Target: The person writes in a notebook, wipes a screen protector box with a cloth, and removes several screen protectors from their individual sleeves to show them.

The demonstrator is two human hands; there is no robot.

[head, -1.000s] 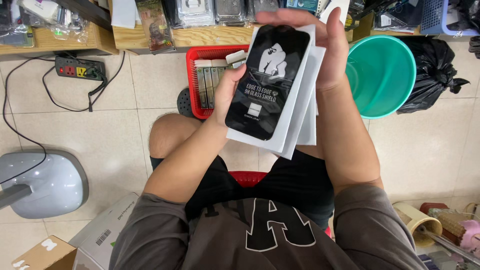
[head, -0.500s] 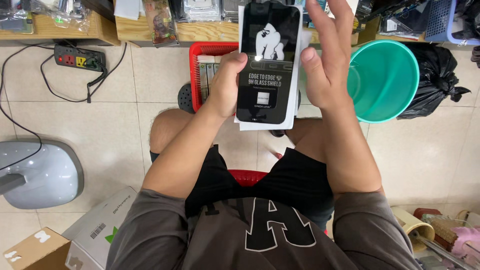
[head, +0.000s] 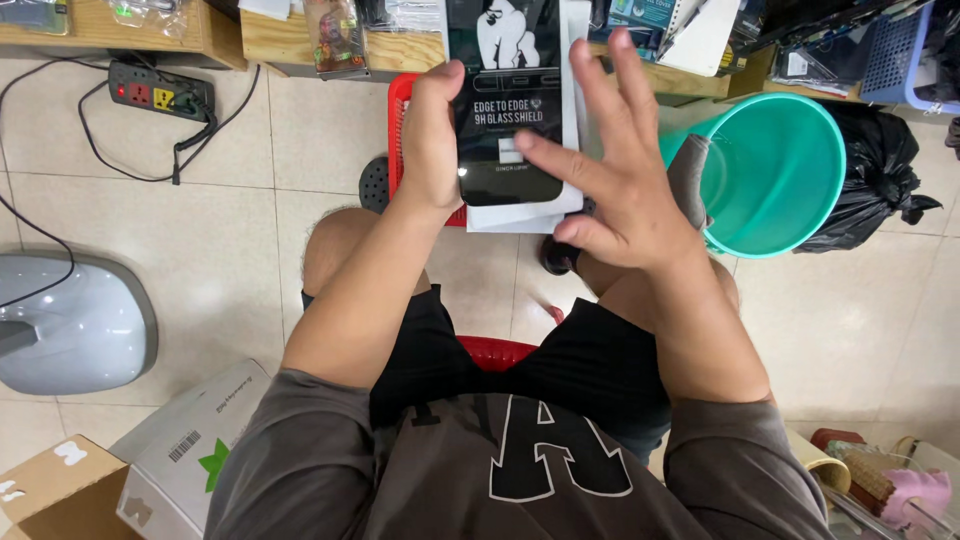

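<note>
Pale floor tiles [head: 200, 250] leave open ground at nine o'clock, between a black power strip [head: 160, 98] and a grey rounded appliance [head: 70, 325]. At twelve o'clock, the left hand [head: 432, 140] grips the left edge of a black glossy packet [head: 515, 100] backed by white sleeves [head: 575, 120], fingers curled shut around it. The right hand [head: 610, 185] hovers over the packet's lower right edge, fingers [head: 560, 165] spread wide, one lying across its face. Behind sits a red basket [head: 398, 110]; a teal bucket [head: 780, 170] crowds two o'clock, touching a black rubbish bag [head: 880, 170]. Cardboard boxes [head: 150, 470] hem seven o'clock.
</note>
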